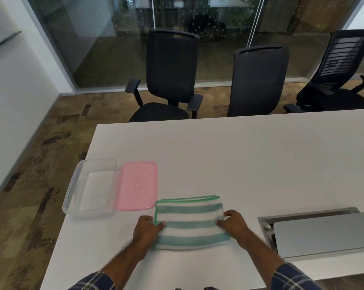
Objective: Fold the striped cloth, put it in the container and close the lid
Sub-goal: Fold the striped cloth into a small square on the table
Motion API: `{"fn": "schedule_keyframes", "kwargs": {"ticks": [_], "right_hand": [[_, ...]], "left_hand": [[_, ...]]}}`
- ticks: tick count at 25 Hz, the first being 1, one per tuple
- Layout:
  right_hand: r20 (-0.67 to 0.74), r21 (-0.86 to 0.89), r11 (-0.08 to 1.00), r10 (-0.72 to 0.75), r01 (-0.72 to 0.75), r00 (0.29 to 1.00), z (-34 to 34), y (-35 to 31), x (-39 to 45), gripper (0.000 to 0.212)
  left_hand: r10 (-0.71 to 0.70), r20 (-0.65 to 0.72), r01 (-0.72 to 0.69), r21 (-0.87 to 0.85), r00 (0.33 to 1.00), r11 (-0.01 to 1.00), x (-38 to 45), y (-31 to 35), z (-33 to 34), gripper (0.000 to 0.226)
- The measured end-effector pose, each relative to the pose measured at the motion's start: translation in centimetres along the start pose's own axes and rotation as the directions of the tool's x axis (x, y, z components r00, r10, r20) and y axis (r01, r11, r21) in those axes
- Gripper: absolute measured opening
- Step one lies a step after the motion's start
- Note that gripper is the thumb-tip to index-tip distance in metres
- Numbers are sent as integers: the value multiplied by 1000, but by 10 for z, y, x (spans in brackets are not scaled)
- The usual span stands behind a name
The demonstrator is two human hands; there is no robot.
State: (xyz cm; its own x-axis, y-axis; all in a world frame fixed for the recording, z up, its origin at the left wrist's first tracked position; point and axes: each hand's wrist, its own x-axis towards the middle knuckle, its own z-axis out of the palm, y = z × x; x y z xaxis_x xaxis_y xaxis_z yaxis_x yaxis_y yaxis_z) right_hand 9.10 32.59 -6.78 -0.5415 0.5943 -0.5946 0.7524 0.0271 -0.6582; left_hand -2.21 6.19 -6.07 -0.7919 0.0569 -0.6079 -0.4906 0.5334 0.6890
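The striped cloth (190,222) lies half-folded on the table (239,155), left hand (146,228) and right hand (232,223) each pinching a side edge. Clear container (91,187) and pink lid (137,185) wait far-left. Risk: an uneven grip could let the layers slip apart, leaving the fold too bulky.

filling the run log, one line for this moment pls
phase: folding | left hand, right hand: on striped cloth sides | container: open, empty | lid: beside it
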Motion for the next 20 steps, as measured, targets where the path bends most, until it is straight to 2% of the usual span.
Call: {"fn": "schedule_keyframes", "kwargs": {"ticks": [4, 8, 12, 14, 16, 18, 20], "right_hand": [[-73, -26, 998, -61, 59, 995, 12, 15, -10, 10], [-176, -44, 992, -125, 119, 976, 20, 25, -20, 13], [-162, -98, 993, -81, 66, 983, 25, 34, -22, 10], [-142, -85, 996, -12, 0, 990, 25, 36, -24, 18], [-115, -68, 996, 47, -55, 992, 25, 38, -26, 35], [-98, -90, 992, 77, -86, 992, 24, 39, -27, 50], [-90, -143, 985, 80, -92, 993, 24, 40, -28, 56]], "left_hand": [[-49, 16, 48, 86, 999, 995, -12, -19, 3, 32], [38, 56, -52, 274, 998, 960, -14, -27, 0, 24], [60, 36, -69, 362, 998, 930, -19, -32, -2, 20], [54, 31, -61, 345, 998, 937, -20, -32, -1, 28], [37, 17, -40, 325, 999, 945, -23, -29, 0, 40], [7, -14, -2, 335, 1000, 942, -23, -25, 0, 51], [-60, 4, 56, 321, 998, 946, -21, -23, -1, 52]]}}
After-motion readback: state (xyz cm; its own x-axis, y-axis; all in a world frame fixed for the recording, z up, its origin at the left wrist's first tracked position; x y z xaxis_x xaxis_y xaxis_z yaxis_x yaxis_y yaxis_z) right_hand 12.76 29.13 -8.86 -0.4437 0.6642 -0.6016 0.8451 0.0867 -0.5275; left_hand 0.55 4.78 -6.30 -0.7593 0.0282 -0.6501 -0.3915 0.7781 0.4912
